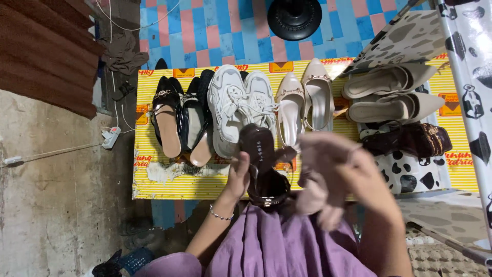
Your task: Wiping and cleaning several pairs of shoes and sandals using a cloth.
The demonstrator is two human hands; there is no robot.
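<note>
My left hand (237, 177) grips a dark brown heeled sandal (263, 169) from its left side and holds it over my lap, sole area facing up. My right hand (353, 174) is blurred. It clutches a pale pinkish cloth (315, 184) that presses against the sandal's right side. A thin bracelet circles my left wrist. My purple garment (279, 243) fills the lower middle of the view.
A yellow striped mat (169, 179) on the floor carries black slingback shoes (177, 115), white sneakers (238, 105), beige pointed heels (305, 97), two more beige heels (392, 92) and another dark brown sandal (415, 139). A power strip (110, 137) lies at left and a black round fan base (294, 18) stands above.
</note>
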